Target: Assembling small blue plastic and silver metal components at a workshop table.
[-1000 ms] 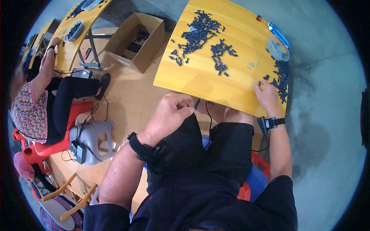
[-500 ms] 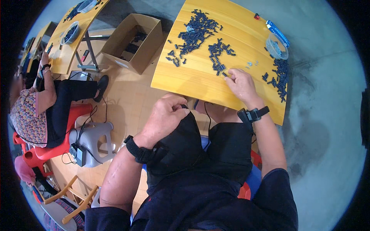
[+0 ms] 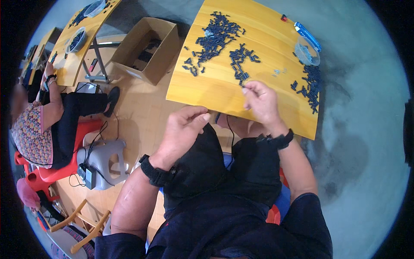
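My right hand (image 3: 263, 102) is over the near part of the yellow wooden table (image 3: 215, 93), its thumb and forefinger pinched on a small black plastic part (image 3: 243, 86). Just beyond those fingertips lies a small cluster of similar black parts (image 3: 239, 64). Below the table's front edge, above my left thigh, is my left hand (image 3: 184, 129). Its thumb and forefinger are pressed together; whatever may be between them is too small to make out. A larger pile of black parts (image 3: 215, 41) spreads across the far left of the tabletop.
More black parts (image 3: 311, 86) line the table's right edge, near a clear plastic tub (image 3: 307, 54) and a blue-and-white box (image 3: 307, 36). Tiny clear pieces (image 3: 278, 72) lie mid-table. An open cardboard box (image 3: 148, 52) stands left on the floor. Another person (image 3: 34, 129) sits further left.
My right hand has shifted left and slightly toward me, with a small black part at its fingertips. My left hand has risen a little and its fingers have straightened somewhat.
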Available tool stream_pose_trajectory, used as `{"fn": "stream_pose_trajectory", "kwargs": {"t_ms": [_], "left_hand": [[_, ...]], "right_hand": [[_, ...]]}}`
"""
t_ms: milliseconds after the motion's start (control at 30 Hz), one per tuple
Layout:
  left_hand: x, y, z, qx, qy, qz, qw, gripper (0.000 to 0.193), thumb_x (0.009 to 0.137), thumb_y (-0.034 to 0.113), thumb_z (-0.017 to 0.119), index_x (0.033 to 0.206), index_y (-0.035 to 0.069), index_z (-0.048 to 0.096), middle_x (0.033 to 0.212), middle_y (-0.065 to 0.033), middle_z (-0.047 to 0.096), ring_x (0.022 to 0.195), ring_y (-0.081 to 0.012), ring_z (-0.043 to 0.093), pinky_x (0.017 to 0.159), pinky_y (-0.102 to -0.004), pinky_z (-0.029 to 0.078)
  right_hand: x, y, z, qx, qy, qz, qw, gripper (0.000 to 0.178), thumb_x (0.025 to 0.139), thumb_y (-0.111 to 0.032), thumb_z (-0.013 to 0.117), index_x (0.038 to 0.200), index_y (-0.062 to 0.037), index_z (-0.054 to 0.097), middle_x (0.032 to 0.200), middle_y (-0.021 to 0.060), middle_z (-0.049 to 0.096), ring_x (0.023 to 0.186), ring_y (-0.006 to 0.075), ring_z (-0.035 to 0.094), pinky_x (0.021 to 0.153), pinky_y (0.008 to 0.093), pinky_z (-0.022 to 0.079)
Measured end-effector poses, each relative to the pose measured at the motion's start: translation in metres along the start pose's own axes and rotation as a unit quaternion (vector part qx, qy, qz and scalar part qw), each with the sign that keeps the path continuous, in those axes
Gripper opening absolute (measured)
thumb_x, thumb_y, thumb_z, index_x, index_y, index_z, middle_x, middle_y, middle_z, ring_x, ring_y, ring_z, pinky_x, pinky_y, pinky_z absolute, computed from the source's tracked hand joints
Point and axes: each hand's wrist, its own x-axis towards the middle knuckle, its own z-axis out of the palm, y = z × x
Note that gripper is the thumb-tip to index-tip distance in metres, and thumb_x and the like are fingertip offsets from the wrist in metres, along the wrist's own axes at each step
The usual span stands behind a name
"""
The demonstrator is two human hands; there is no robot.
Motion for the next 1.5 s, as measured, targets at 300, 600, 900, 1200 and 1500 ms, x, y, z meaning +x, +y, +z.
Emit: {"fn": "stream_pose_trajectory", "kwargs": {"t_ms": [300, 600, 900, 1200, 1500], "left_hand": [[-0.009, 0.005, 0.008, -0.186, -0.008, 0.006, 0.982, 0.020, 0.095, 0.013, 0.053, 0.102, 0.000, 0.066, 0.083, -0.0033, 0.065, 0.073, -0.0097, 0.058, 0.068, -0.0227, 0.046], [-0.011, 0.013, 0.009, -0.233, 0.028, -0.043, 0.971, 0.018, 0.092, 0.013, 0.057, 0.097, -0.001, 0.068, 0.078, -0.0018, 0.063, 0.067, -0.0072, 0.053, 0.062, -0.0205, 0.043], [-0.009, 0.020, -0.002, -0.120, 0.018, -0.026, 0.992, 0.017, 0.093, 0.013, 0.054, 0.093, 0.000, 0.065, 0.084, -0.0089, 0.068, 0.061, -0.0105, 0.061, 0.057, -0.0223, 0.047], [-0.014, 0.022, -0.001, -0.101, -0.137, -0.046, 0.984, 0.012, 0.092, 0.011, 0.056, 0.095, 0.000, 0.062, 0.079, -0.0084, 0.067, 0.061, -0.0118, 0.062, 0.057, -0.0230, 0.051], [-0.012, 0.022, -0.004, -0.062, -0.101, -0.006, 0.993, 0.018, 0.090, 0.011, 0.061, 0.099, -0.004, 0.065, 0.081, -0.0053, 0.065, 0.067, -0.0102, 0.061, 0.063, -0.0222, 0.050]], "right_hand": [[-0.045, -0.057, 0.056, -0.053, -0.065, -0.210, 0.974, 0.006, 0.079, -0.004, 0.063, 0.080, -0.0006, 0.059, 0.070, 0.0154, 0.059, 0.064, 0.0299, 0.061, 0.055, 0.0361, 0.049], [-0.042, -0.059, 0.058, -0.180, -0.046, -0.343, 0.921, 0.014, 0.074, 0.000, 0.068, 0.084, -0.0020, 0.059, 0.066, 0.0113, 0.057, 0.059, 0.0278, 0.059, 0.051, 0.0359, 0.046], [0.027, 0.005, -0.043, -0.265, 0.068, -0.218, 0.937, 0.011, 0.083, -0.008, 0.058, 0.089, -0.0012, 0.063, 0.081, 0.0197, 0.062, 0.077, 0.0378, 0.061, 0.070, 0.0444, 0.049], [0.082, 0.056, -0.138, -0.425, 0.106, -0.079, 0.895, 0.019, 0.082, -0.009, 0.056, 0.099, -0.0020, 0.064, 0.088, 0.0228, 0.064, 0.085, 0.0395, 0.061, 0.076, 0.0448, 0.049], [0.100, 0.083, -0.150, -0.497, 0.095, -0.112, 0.855, 0.016, 0.084, -0.013, 0.053, 0.091, -0.0025, 0.062, 0.088, 0.0228, 0.063, 0.085, 0.0416, 0.060, 0.071, 0.0477, 0.047]]}}
